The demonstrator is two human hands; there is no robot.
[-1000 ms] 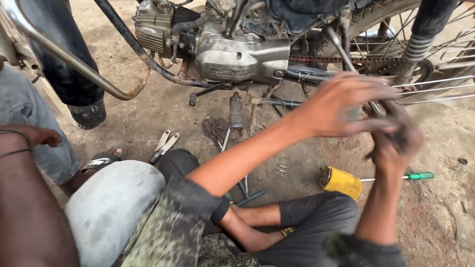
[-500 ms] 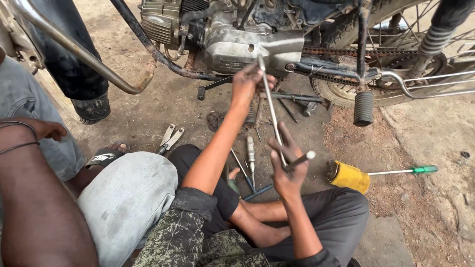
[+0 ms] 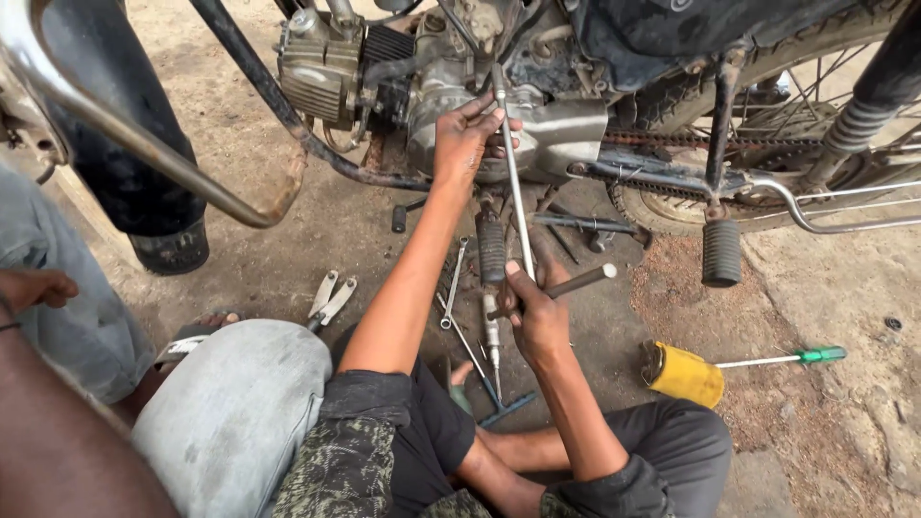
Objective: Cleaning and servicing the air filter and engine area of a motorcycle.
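My left hand (image 3: 468, 134) is up against the motorcycle engine (image 3: 566, 134), closed around the top of a long T-handle wrench (image 3: 518, 206). The wrench's thin steel shaft slopes down from the engine case towards me. My right hand (image 3: 537, 312) grips the lower end, fingers wrapped around the crossbar (image 3: 580, 282). I sit cross-legged on the dirt in front of the bike.
On the ground lie pliers (image 3: 331, 297), a spanner (image 3: 454, 285), more tools by my legs, a yellow handle (image 3: 686, 374) and a green-handled screwdriver (image 3: 801, 358). A footpeg (image 3: 720, 251), the chain and the rear wheel are to the right. Another person's jeans knee (image 3: 230, 412) and arm crowd the left.
One second ago both hands were at the rear wheel. They came left, took hold of the T-handle wrench, and the left hand has since moved up onto the engine.
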